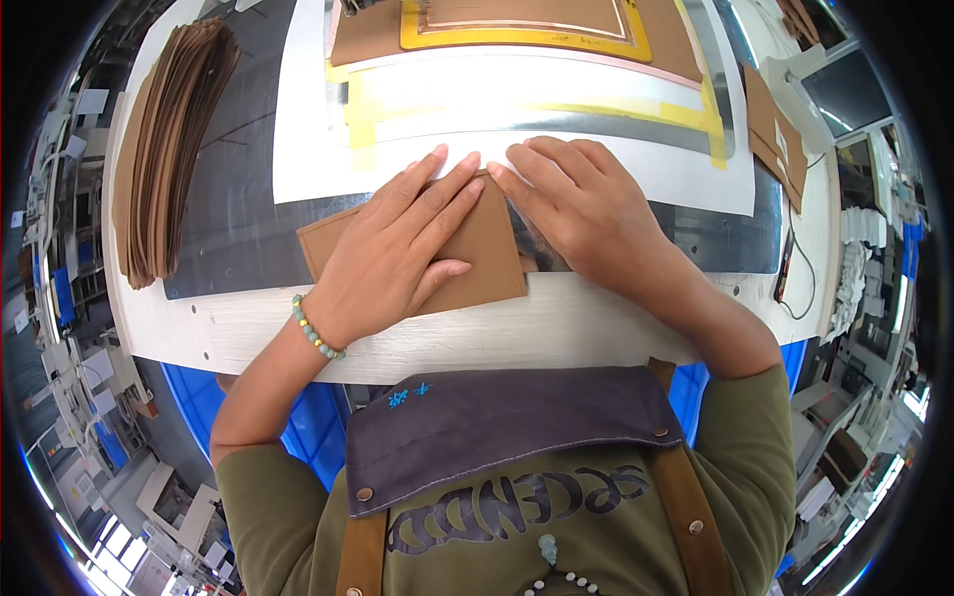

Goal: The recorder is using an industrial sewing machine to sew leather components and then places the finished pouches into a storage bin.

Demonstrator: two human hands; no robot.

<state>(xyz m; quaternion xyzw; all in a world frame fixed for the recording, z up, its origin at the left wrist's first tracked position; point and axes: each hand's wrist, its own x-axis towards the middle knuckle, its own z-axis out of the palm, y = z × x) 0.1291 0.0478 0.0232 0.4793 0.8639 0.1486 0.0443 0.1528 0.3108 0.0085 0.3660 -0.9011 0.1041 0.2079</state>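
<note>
Nearest the camera is your dark apron bib (507, 412). At far left, a stack of brown sheets (174, 149) lies beside the dark metal plate (238, 238). Your left hand (393, 238) is spread flat over the brown panel (484, 250), grasping nothing. The panel spans the plate's near edge and the pale tabletop (556, 338); its long axis runs left to right, right end angled away from you. Your right hand (581, 204) is nearer its far right corner, fingers curled; whether they pinch it cannot be told.

Brown panel (490, 243) partly hidden under the left grip (390, 230), yellow frame (477, 39) cut off at the top.
</note>
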